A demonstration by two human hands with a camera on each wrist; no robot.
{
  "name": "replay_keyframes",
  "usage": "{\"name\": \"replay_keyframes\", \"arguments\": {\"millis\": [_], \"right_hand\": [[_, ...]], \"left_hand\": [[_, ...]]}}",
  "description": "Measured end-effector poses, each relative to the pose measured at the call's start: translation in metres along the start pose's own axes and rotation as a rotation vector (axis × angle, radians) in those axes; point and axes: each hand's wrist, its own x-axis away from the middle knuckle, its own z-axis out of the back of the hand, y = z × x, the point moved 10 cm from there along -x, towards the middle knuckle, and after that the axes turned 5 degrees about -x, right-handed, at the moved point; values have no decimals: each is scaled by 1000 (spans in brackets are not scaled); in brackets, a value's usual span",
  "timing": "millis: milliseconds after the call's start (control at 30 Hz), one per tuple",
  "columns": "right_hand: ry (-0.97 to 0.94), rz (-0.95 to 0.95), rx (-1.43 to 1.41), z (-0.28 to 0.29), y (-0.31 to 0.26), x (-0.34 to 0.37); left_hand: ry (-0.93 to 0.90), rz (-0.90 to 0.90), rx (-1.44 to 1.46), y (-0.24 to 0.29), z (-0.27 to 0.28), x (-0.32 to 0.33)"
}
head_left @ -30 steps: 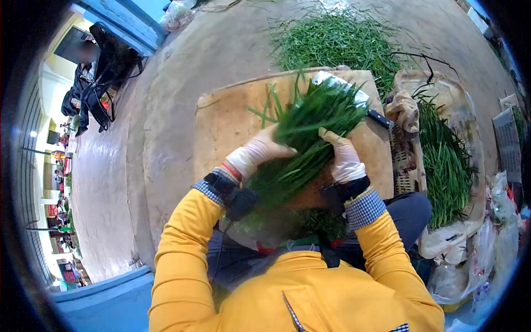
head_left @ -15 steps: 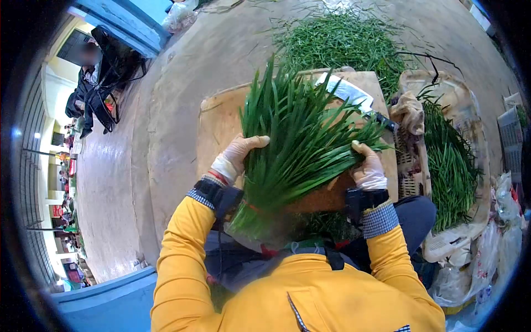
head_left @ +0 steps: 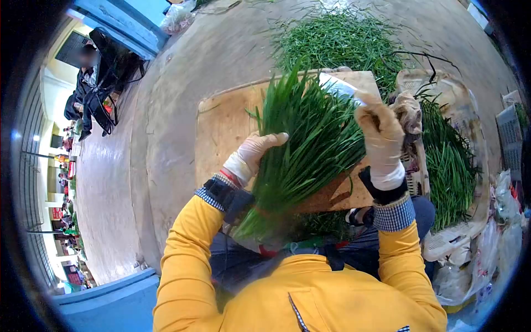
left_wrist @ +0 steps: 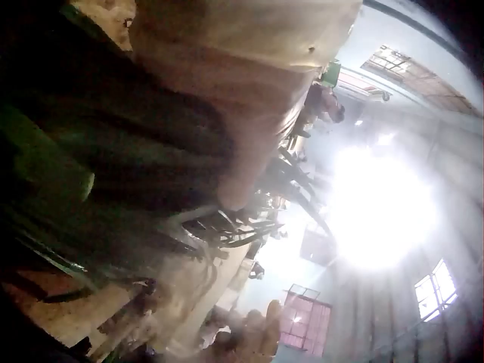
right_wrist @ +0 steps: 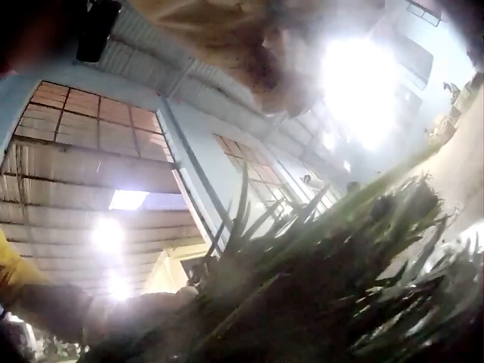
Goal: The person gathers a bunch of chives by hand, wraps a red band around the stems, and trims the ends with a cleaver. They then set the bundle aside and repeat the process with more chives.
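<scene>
Our right hand (head_left: 381,141) has left the greens (head_left: 307,146), curled, any hold unclear; our left hand (head_left: 253,154) grips them alone.

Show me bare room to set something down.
Mostly bare: the left of the board, between its edge and the left hand, and the floor beyond that edge. Crowded: the board's middle, under the bunch; its far-right corner, with right hand and knife; the basket; loose greens beyond.
</scene>
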Motion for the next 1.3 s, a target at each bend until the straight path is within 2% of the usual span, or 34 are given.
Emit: {"name": "replay_keyframes", "arguments": {"millis": [33, 67, 133, 233, 300, 367, 400, 500, 633, 800, 867, 900, 967, 1000, 1067, 1100, 1200, 1267, 1300], "right_hand": [[-90, 104, 71, -16, -21, -6], [-89, 102, 67, -20, -19, -6], [-104, -42, -39, -29, 0, -7], [-75, -75, -161, -20, 7, -11], [-125, -47, -157, -23, 11, -7], [-398, 37, 52, -55, 0, -1], [-397, 36, 55, -59, -1, -1], [-517, 397, 622, -92, -20, 11], [-563, 409, 696, -102, -13, 14], [-454, 455, 678, -96, -12, 14], [-132, 425, 486, -59, -6, -2], [33, 312, 307, -35, 5, -12], [-10, 136, 235, -21, 22, -15], [-10, 136, 237, -23, 15, -14], [-297, 118, -138, -56, 2, -3], [-375, 130, 59, -63, 4, 3], [-433, 107, -12, -76, 2, 7], [-466, 173, 179, -87, -5, 8], [-465, 174, 178, -87, 1, 9]], "left_hand": [[7, -4, -12, 0, 0, 0], [10, -2, -14, 0, -1, 1], [1, -39, -30, 7, -6, 6], [18, -54, 3, 10, -8, 6], [3, -23, 22, 5, -3, 0], [-16, 10, 35, 1, -4, -5], [-31, -6, 34, 4, -9, -2], [-30, -23, 34, 7, -11, -2], [-43, -61, 55, 6, -6, -7], [-49, -36, 45, 3, -8, -8], [-53, -10, 64, 1, -9, -8], [-52, 4, 81, 0, -10, -6], [-51, 19, 102, -1, -10, -5], [-37, 29, 92, -1, -8, -5], [-30, 39, 83, -2, -9, -6], [-46, 10, 88, 1, -12, -6], [-54, -14, 92, 3, -13, -5], [-45, -6, 88, 1, -10, -6], [-62, -19, 100, 0, -10, -8]]}}
